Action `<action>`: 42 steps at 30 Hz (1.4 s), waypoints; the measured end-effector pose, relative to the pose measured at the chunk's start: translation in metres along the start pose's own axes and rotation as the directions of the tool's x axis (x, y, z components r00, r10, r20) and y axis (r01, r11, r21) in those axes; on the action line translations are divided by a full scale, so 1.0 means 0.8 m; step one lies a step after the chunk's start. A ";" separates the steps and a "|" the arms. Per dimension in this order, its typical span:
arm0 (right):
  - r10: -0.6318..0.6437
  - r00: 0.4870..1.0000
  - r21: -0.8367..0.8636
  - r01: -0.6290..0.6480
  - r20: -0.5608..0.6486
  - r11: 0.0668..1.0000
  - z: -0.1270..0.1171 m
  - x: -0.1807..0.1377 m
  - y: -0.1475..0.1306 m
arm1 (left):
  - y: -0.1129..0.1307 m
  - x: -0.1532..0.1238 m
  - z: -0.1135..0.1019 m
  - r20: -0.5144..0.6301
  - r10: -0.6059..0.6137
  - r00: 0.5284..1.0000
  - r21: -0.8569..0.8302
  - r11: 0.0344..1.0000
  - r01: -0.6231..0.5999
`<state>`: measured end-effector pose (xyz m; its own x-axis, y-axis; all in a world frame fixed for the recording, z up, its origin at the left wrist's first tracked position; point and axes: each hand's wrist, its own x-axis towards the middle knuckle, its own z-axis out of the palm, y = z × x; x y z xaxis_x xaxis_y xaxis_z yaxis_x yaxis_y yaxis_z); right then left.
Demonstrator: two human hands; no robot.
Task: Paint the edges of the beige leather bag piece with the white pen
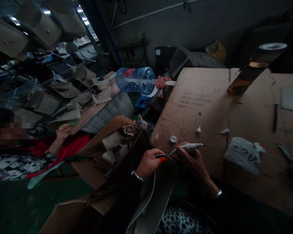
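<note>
My left hand (148, 164) is closed on the upper edge of a beige bag (165, 182), which hangs down in front of my lap. An orange patch shows at its fingertips. In my right hand (194, 161) is a slim white pen-like applicator (190, 148), pinched between the fingers. One end meets the bag's edge beside my left fingers, or comes very close to it; a thin dark spike sticks out of the other end. A small white cup (173, 139) and a white nozzle cap (198, 129) stand on the cardboard-covered table (210, 107) just beyond my hands.
A dark cylinder (257, 66), a plastic bag (244, 154) and a dark tool (275, 117) are on the table. Left of me is an open carton (97, 177) with beige pieces. A blue water bottle (135, 80) lies behind; a co-worker's hand (62, 134) is at far left.
</note>
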<state>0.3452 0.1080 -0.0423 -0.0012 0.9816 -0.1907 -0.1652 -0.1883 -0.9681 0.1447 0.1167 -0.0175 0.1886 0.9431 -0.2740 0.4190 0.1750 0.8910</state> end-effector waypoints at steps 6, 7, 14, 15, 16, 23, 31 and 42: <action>-0.023 1.000 -0.047 0.024 0.019 0.999 -0.001 0.000 -0.007 | 0.004 -0.003 0.002 0.010 0.075 0.997 0.037 0.997 -0.075; -0.026 0.999 -0.049 0.028 0.030 0.998 -0.002 0.001 -0.009 | 0.005 -0.003 0.002 0.014 0.087 0.996 0.043 0.995 -0.087; -0.073 0.986 -0.111 0.090 0.152 0.990 -0.008 0.008 -0.021 | 0.001 -0.006 0.008 0.048 0.101 0.994 0.037 0.994 -0.103; -0.065 0.984 -0.113 0.085 0.167 0.990 -0.009 0.010 -0.021 | 0.000 -0.006 0.009 0.058 0.097 0.994 0.033 0.995 -0.099; -0.053 0.981 -0.112 0.074 0.184 0.991 -0.010 0.011 -0.021 | 0.000 -0.007 0.011 0.071 0.087 0.994 0.025 0.996 -0.089; 0.035 0.995 0.029 -0.037 0.096 0.999 -0.016 0.010 -0.004 | 0.003 -0.005 0.018 0.138 -0.020 0.990 -0.084 0.996 0.032; -0.314 0.926 -0.239 0.263 -0.209 0.935 -0.020 0.014 0.006 | 0.000 -0.006 -0.011 0.025 -0.175 0.984 -0.336 0.926 0.173; -0.561 0.827 -0.605 0.433 -0.028 0.669 -0.019 0.015 0.009 | -0.001 -0.011 -0.024 0.021 -0.184 0.983 -0.368 0.912 0.179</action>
<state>0.3588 0.1177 -0.0538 0.1196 0.9168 0.3811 0.4853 0.2809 -0.8280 0.1254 0.1139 -0.0087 0.1271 0.8884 -0.4412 0.0891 0.4328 0.8971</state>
